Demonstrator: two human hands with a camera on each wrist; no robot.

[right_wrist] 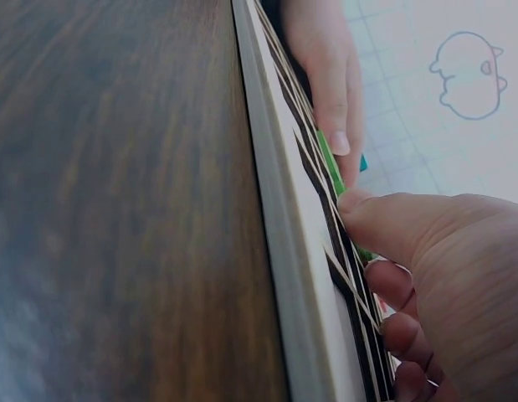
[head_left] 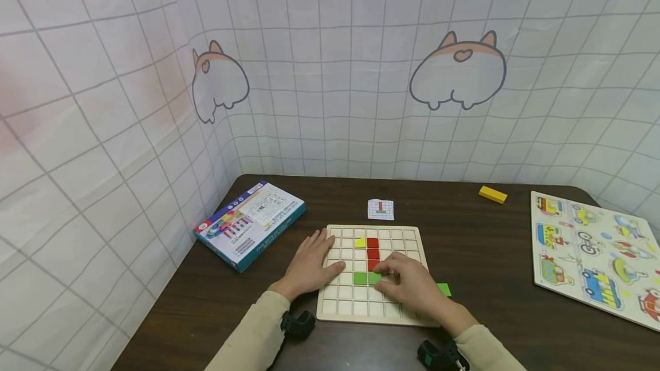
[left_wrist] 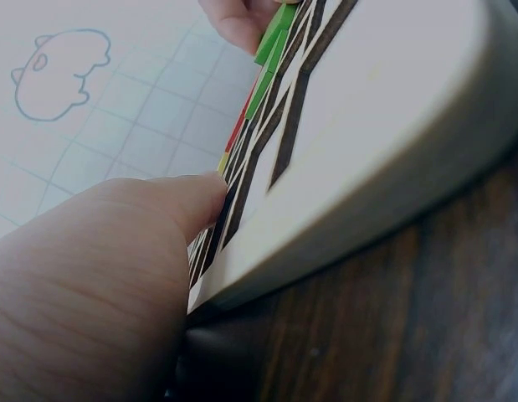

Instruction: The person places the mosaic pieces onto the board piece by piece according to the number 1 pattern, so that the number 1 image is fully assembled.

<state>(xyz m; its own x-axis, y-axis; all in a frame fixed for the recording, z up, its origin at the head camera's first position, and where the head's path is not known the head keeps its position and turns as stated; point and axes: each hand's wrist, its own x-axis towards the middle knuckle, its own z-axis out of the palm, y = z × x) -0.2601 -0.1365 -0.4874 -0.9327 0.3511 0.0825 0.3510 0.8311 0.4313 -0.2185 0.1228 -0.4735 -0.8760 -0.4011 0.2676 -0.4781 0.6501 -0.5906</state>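
Note:
A pale wooden grid board (head_left: 337,308) lies before me. My left hand (head_left: 309,263) rests on its left edge with the fingers spread forward. Between thumb and fingers, my right hand (head_left: 412,286) pinches a green tile (head_left: 374,278) at the middle of the grid. The left wrist view shows this tile (left_wrist: 275,38) tilted up. Left of it another green tile (head_left: 360,279) sits in a cell. Three red tiles (head_left: 373,253) form a column above, with a yellow triangle tile (head_left: 360,243) beside the top one. Part of the lower right grid hides behind my right hand.
A green piece (head_left: 444,289) lies by the board's right edge. Behind the board is a small patterned card (head_left: 380,209). A game box (head_left: 250,222) lies at left, a yellow block (head_left: 492,194) at the back right, and a picture puzzle board (head_left: 572,256) at far right.

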